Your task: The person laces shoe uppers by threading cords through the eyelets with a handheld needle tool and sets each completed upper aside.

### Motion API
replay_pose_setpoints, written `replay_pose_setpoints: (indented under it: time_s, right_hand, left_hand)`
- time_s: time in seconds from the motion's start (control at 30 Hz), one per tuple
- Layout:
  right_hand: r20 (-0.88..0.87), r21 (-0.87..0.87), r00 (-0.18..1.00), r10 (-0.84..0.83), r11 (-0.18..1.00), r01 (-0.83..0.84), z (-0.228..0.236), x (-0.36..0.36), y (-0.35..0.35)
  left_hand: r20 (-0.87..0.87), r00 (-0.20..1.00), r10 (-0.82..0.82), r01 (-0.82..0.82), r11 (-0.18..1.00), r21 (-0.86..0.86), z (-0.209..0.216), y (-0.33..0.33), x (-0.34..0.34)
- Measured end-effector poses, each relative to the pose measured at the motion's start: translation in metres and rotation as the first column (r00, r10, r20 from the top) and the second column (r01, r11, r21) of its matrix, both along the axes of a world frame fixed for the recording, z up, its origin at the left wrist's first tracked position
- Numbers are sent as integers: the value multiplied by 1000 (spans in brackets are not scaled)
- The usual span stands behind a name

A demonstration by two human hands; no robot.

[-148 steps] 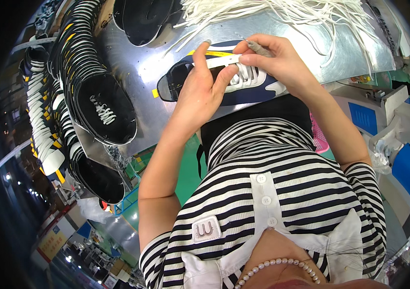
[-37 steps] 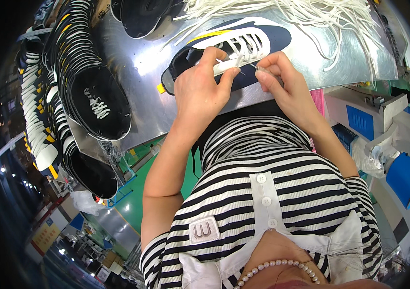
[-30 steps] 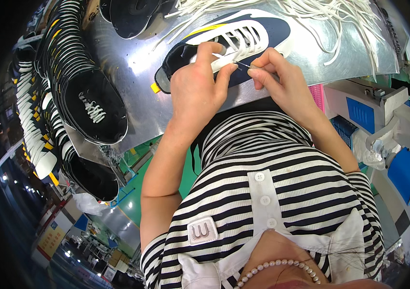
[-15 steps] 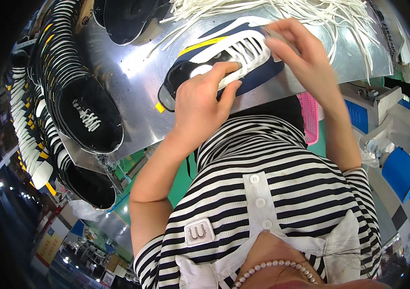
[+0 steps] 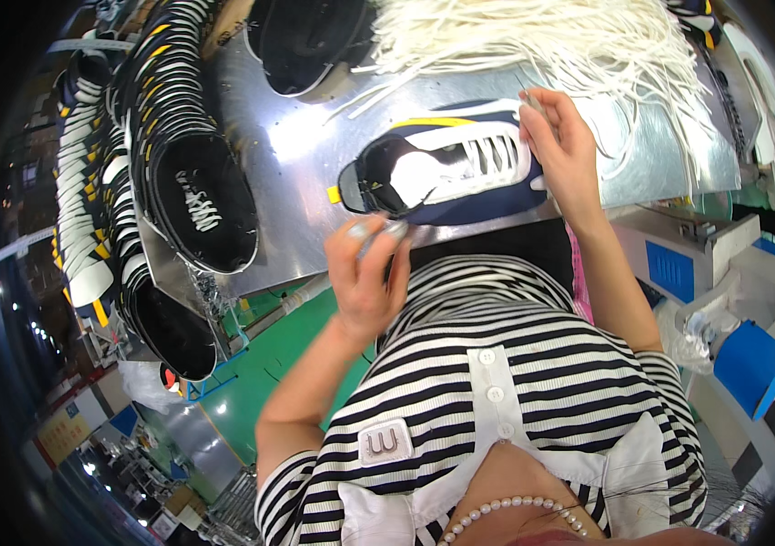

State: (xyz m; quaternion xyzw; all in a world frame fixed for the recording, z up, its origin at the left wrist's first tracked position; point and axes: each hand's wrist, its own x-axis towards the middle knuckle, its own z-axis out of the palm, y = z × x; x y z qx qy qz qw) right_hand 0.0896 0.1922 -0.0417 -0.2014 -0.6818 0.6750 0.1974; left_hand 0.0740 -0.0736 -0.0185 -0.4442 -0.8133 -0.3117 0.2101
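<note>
My right fingers (image 5: 554, 143) pinch a thin tool (image 5: 523, 85), left fingers (image 5: 378, 257) half-curled (can't tell if holding anything), shoe (image 5: 478, 209) between them; best keep the tip clear of the laces (image 5: 491, 155).

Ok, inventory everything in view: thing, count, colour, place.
Table: one, silver, upper centre
Shoe upper: one, navy, white and yellow, on table
Laces: many, white, table's far side
Shoe pieces: uncounted, black, left of laces
Stacked uppers: several rows, black and white, left
Half-hidden item: one, pink, beside waist
Machinery: uncounted, grey and blue, right
Background clutter: uncountable, mixed, lower left
Thin tool: one, dark, at upper's toe
Shirt: one, black-and-white striped, lower centre
Left hand: one, bare, by heel
Right hand: one, bare, holding tool
</note>
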Motion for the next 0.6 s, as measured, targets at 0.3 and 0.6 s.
replay_pose_setpoints:
  time_s: [0.3,0.6]
  right_hand:
    - [43,-144,931,363,924,-353,30,-8,-27]
    - [141,579,920,366,724,-376,19,-65,-28]
  left_hand:
    - [217,-266,-939,-695,343,632,-25,-10,12]
    - [798,536,276,-588,800,118,87,-33,-44]
